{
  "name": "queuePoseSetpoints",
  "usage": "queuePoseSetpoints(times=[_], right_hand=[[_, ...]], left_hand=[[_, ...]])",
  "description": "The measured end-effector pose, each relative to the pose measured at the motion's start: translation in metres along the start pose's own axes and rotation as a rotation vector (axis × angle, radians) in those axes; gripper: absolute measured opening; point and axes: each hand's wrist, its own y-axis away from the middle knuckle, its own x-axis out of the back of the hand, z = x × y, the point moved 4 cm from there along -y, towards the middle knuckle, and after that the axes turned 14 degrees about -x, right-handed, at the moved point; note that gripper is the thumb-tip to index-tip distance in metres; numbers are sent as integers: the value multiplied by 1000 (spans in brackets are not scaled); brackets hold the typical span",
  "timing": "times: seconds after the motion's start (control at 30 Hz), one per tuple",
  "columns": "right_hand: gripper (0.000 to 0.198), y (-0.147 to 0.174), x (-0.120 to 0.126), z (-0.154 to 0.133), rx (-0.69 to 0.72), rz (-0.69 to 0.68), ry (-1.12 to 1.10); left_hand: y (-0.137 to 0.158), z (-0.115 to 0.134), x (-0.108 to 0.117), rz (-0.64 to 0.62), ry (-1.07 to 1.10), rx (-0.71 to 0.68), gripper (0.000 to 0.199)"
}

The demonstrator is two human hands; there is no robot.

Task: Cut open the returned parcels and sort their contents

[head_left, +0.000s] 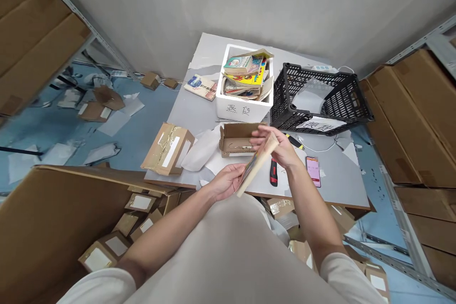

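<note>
A: From the head view, what does the left hand point(230, 181) have?

B: It's clamped on the lower end of a paperback book point(257, 165), held tilted above the counter's point(180, 114) near edge, just in front of the person's body.

A: And the right hand point(285, 149)?

B: Apart, with the fingers loosely spread behind the book's upper end. I can't tell whether the palm touches it.

A: What lies just past the hands?

B: An open cardboard box point(242, 130), partly hidden by the right hand's fingers. A red-and-black tool point(273, 172) lies near the book, and a phone point(313, 171) sits to the right of the right forearm.

A: On the left?

B: A taped carton point(167, 149) with white labels, and a crumpled white wrapping sheet point(201, 152) between it and the open box.

A: Farther back?

B: A white foam box point(244, 111) with handwriting on its front, piled with books, a yellow one point(254, 76) among them. Another book point(201, 87) lies flat to its left, and a black plastic crate point(285, 118) with a handwritten label stands just to its right.
</note>
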Motion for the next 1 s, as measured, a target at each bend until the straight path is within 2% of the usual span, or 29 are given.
queuePoseSetpoints(times=[0.1, 0.2, 0.33, 0.5, 0.67, 0.8, 0.9, 0.97, 1.0], right_hand=[[34, -1, 7, -2, -59, 89, -1], [32, 1, 18, -3, -78, 179, 18], [33, 1, 25, -2, -111, 215, 13], [37, -2, 26, 2, -138, 241, -11], [36, -2, 36, 6, -133, 258, -18], [40, 3, 36, 5, -117, 202, -70], [51, 5, 26, -3, -30, 149, -120], [59, 4, 18, -5, -36, 86, -111], [56, 2, 16, -5, -65, 54, -95]], left_hand=[[-1, 5, 0, 23, -10, -83, 54], [0, 13, 14, 84, -52, -236, 68], [2, 14, 31, 197, -320, -326, 48], [1, 9, 29, 184, -325, -345, 45], [-2, 7, 25, 161, -303, -334, 43], [-4, 6, 22, 154, -200, -301, 39], [-5, 0, 11, 88, -49, -136, 34], [-6, -6, 2, 44, 9, -7, 33], [-6, -9, -1, 32, 11, 36, 34]])
